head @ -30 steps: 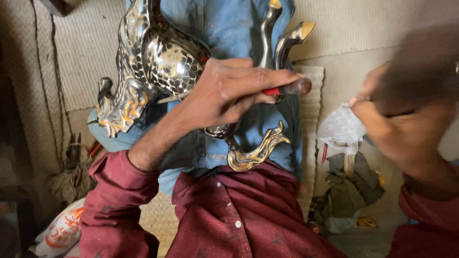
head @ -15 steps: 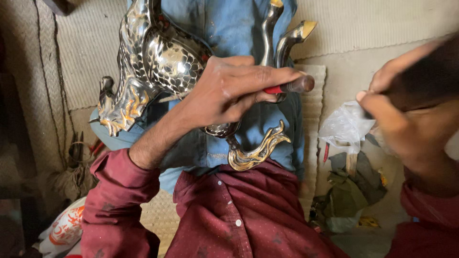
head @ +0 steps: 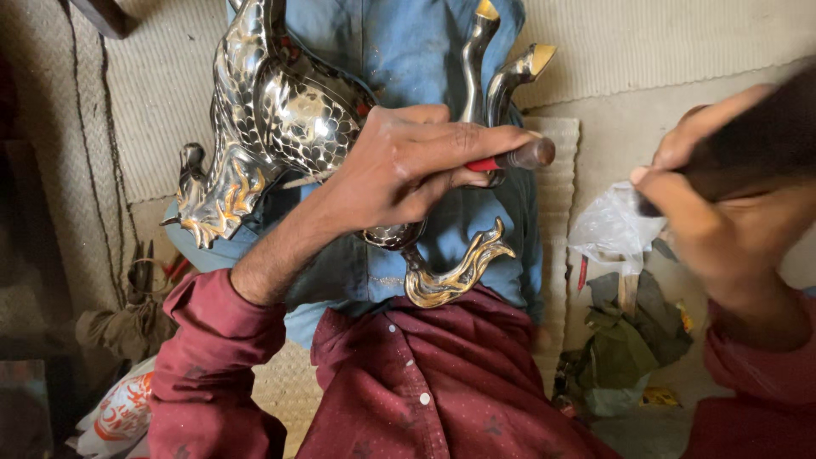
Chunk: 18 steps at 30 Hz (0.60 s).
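A shiny silver and gold metal figure [head: 280, 119] with scale patterns lies on a blue cloth [head: 399, 51] over my lap. My left hand [head: 408, 166] rests on the figure and grips a thin punch tool with a red shaft [head: 510, 158], its blunt end pointing right. My right hand [head: 722, 212] is raised at the right and is closed around a dark, blurred object [head: 756, 140] that looks like a mallet or handle. Curved gold-tipped parts [head: 518, 68] of the figure stick up beyond my left hand.
A woven mat [head: 663, 42] covers the floor. At the right lie a clear plastic bag [head: 608, 229], a green cloth [head: 629, 348] and small tools. A printed white bag [head: 115, 412] and a dull bundle [head: 119, 327] sit at the lower left.
My right hand has shifted with the dark object, now held higher and stretched toward the upper right. My left hand stays on the figure with the red-shafted tool.
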Available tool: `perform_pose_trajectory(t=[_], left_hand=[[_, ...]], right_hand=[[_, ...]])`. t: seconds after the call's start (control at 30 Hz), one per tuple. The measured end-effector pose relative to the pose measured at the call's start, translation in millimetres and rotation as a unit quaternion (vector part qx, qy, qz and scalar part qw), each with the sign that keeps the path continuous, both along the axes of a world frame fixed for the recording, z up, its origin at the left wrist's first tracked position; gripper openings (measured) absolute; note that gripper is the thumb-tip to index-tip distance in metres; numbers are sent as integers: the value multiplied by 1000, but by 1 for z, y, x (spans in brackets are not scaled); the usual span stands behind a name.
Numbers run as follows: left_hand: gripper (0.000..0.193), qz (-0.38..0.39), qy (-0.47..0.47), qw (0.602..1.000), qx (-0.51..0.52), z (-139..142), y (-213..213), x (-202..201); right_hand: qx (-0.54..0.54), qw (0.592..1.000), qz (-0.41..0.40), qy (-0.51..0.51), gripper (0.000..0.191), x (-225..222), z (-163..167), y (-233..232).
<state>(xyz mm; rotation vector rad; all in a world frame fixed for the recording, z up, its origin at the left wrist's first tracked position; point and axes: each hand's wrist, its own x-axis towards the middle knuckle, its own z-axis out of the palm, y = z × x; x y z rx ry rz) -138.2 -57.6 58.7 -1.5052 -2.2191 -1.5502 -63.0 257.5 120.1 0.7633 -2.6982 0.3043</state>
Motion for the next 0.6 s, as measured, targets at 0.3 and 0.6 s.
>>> perform_pose_trajectory(t=[0.3, 0.6], left_hand=[[49, 46, -130, 984, 110, 8, -1, 15], [47, 72, -234, 958, 150, 7, 0, 29]], right_hand=[[-372, 920, -67, -108, 49, 38, -44, -7], [-613, 733, -278, -95, 44, 82, -174, -59]])
